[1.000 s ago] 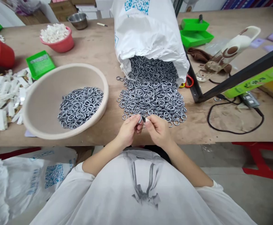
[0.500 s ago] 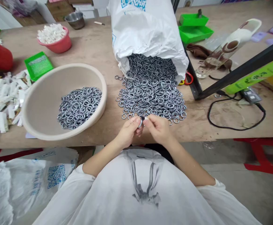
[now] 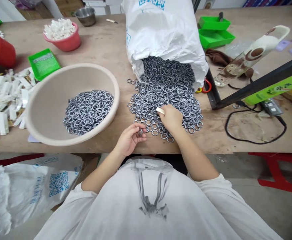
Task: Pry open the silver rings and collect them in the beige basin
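Observation:
My left hand [image 3: 130, 137] holds a small grey metal ring [image 3: 140, 132] between thumb and fingers, near the table's front edge. My right hand [image 3: 171, 118] is closed around a short cream-coloured stick [image 3: 160, 110] with a dark tip; its exact kind does not show. That hand rests over a loose pile of metal rings [image 3: 158, 96], which spills out of a white sack [image 3: 163, 33] lying with its mouth toward me. To the left stands a large beige basin [image 3: 43, 100], partly filled with the same sort of rings.
White plastic pieces [image 3: 3, 100] lie at the far left, beside a green tray [image 3: 44, 65]. Behind are a pink bowl [image 3: 70, 41] of white parts, a steel bowl [image 3: 85, 16] and another cream stick [image 3: 111, 21]. A black metal frame [image 3: 214, 95] and a cable [image 3: 227, 128] are right.
My hands have parted. The right one has moved forward onto the ring pile with the stick; the left has shifted slightly left, keeping a ring. The whole view has shifted a little.

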Tool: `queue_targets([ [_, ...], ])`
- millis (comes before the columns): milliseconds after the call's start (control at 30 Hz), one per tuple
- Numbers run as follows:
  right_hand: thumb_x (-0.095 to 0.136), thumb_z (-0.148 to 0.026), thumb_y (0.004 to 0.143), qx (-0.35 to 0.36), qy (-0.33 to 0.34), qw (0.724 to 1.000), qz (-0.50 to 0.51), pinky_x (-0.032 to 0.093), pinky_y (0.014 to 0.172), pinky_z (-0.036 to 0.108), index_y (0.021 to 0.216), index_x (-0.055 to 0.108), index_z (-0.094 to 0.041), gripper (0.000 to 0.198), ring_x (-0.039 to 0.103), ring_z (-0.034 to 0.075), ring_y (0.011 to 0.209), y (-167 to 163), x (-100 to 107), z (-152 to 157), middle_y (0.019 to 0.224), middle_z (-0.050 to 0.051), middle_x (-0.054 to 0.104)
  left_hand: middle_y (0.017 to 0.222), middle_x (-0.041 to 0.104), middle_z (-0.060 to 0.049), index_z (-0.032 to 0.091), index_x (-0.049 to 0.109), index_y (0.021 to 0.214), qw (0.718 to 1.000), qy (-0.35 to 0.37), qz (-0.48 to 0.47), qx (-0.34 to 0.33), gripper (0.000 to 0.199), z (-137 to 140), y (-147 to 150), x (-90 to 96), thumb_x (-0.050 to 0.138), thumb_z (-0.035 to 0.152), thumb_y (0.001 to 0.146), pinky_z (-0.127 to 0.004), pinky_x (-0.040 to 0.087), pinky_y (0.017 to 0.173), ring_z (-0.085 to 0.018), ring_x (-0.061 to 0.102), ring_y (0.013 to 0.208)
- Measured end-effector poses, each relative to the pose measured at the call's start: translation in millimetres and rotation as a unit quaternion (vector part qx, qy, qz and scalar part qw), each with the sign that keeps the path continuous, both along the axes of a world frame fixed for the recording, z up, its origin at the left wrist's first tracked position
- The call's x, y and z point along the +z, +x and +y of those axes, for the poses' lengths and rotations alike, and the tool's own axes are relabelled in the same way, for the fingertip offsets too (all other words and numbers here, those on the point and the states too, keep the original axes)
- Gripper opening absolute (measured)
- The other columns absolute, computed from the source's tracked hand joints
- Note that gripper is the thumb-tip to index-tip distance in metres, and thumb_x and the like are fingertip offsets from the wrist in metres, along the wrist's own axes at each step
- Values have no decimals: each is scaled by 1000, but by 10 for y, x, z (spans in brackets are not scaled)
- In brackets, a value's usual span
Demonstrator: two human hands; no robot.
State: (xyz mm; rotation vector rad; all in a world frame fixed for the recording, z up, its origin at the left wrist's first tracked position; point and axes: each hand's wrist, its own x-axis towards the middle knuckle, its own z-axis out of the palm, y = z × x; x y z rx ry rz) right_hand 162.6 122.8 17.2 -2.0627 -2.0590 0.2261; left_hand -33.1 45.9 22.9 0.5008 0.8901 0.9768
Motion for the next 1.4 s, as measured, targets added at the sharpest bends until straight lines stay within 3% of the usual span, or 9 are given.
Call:
queue_targets([
  [200, 59, -35, 94, -33, 19, 999, 26, 38, 68, 34, 108, 74, -18, 26, 65, 28, 87, 122, 4, 84, 109, 13, 69, 68, 53, 4, 14, 59, 79, 1000, -12, 6, 10, 32, 45, 34, 24, 82, 32, 67, -17, 44, 49, -5, 49, 56],
  [300, 65, -32, 89, -19, 35, 987, 155, 38, 68, 33, 93, 76, -17, 19, 62, 23, 79, 149, 51, 52, 89, 8, 70, 59, 40, 8, 17, 54, 76, 998, 25, 53, 26, 36, 84, 101, -7, 83, 36, 68, -17, 30, 44, -4, 33, 48],
  [367, 70, -32, 84, 1, 25, 947, 321, 39, 66, 31, 85, 74, -17, 15, 57, 18, 68, 88, 92, -60, 74, 3, 66, 57, 37, 9, 18, 55, 79, 990, 81, 104, 43, 40, 113, 160, -39, 82, 46, 71, -19, 25, 43, -5, 27, 48],
  [467, 78, -40, 75, 19, -23, 838, 545, 40, 61, 28, 77, 69, -19, 23, 51, 13, 60, -110, 134, -331, 66, -2, 60, 64, 44, 6, 18, 58, 83, 970, 178, 157, 48, 45, 138, 248, -72, 73, 60, 78, -21, 30, 50, -7, 34, 56],
  [567, 83, -46, 70, 19, -49, 759, 649, 45, 62, 27, 75, 64, -21, 32, 52, 12, 62, -293, 140, -567, 68, -3, 60, 68, 45, 3, 18, 55, 77, 957, 228, 174, 41, 47, 124, 305, -59, 64, 63, 84, -22, 33, 56, -8, 38, 62],
  [667, 88, -46, 65, 45, -61, 724, 686, 50, 68, 28, 88, 67, -23, 39, 57, 13, 70, -340, 138, -634, 80, -2, 65, 62, 39, 5, 18, 50, 71, 967, 210, 141, 9, 50, 97, 318, -2, 64, 65, 83, -23, 29, 50, -8, 33, 55],
  [833, 74, -59, 79, 97, -66, 752, 649, 48, 68, 29, 91, 68, -22, 40, 58, 14, 71, -231, 170, -556, 80, 0, 65, 52, 32, 9, 19, 49, 73, 986, 142, 61, -62, 50, 79, 280, 86, 70, 65, 77, -21, 21, 41, -5, 24, 43],
  [1067, 54, -58, 95, 211, 72, 900, 376, 37, 62, 28, 78, 66, -20, 44, 51, 14, 65, -102, 256, -704, 70, 1, 59, 49, 35, 9, 20, 43, 69, 996, 73, 24, -45, 49, 54, 248, 140, 72, 57, 77, -16, 24, 40, -4, 27, 41],
  [1400, 51, -60, 94, 188, 61, 917, 347, 36, 62, 28, 76, 66, -21, 45, 51, 15, 64, -98, 153, -662, 68, 2, 60, 48, 32, 10, 19, 43, 68, 997, 44, 3, -66, 52, -2, 239, 201, 77, 58, 73, -16, 25, 39, -3, 25, 39],
])
